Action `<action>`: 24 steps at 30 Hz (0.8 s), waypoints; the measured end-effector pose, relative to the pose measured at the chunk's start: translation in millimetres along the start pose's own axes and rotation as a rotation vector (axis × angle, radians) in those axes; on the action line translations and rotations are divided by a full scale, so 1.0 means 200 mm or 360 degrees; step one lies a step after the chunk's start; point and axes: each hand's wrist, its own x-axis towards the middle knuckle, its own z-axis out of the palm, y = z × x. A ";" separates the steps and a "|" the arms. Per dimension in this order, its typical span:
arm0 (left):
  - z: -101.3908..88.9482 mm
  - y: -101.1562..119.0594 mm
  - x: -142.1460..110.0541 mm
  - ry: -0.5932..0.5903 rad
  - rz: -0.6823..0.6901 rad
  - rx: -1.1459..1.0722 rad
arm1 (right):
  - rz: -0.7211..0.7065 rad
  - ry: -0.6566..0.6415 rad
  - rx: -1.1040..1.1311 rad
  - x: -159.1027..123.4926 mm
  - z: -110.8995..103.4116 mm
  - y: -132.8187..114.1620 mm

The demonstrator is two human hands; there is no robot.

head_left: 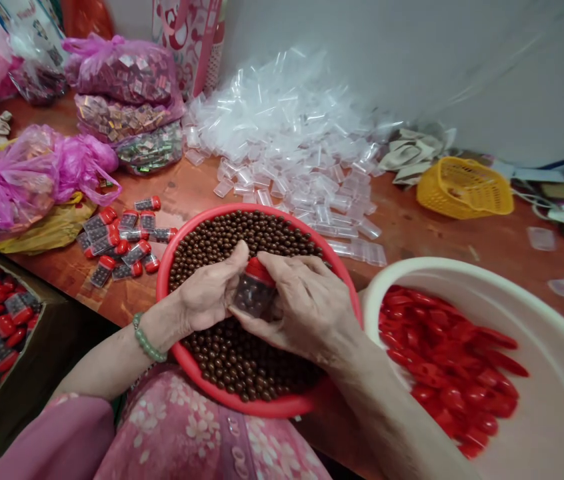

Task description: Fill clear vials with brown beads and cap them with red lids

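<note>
Bowl (167, 280) beneath both hands (257, 293); tub (467, 270) beside

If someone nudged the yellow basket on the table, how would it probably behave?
The yellow basket looks like thin, perforated plastic, so it would probably feel light and flex slightly. With little visible inside, it would likely slide easily. Its wide, low shape suggests it would be unlikely to tip.
</note>
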 end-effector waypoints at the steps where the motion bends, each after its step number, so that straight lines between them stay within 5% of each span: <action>1: 0.01 0.00 0.01 0.0079 0.0007 -0.0006 | 0.0011 -0.0058 0.0004 0.00 0.00 0.00; 6: 0.06 -0.01 0.03 0.0377 -0.0058 -0.0036 | 0.0078 -0.0330 0.0030 -0.01 0.00 -0.02; 24: 0.20 -0.03 0.02 0.0734 0.0201 0.0040 | -0.0078 0.0026 0.0085 0.01 0.00 0.00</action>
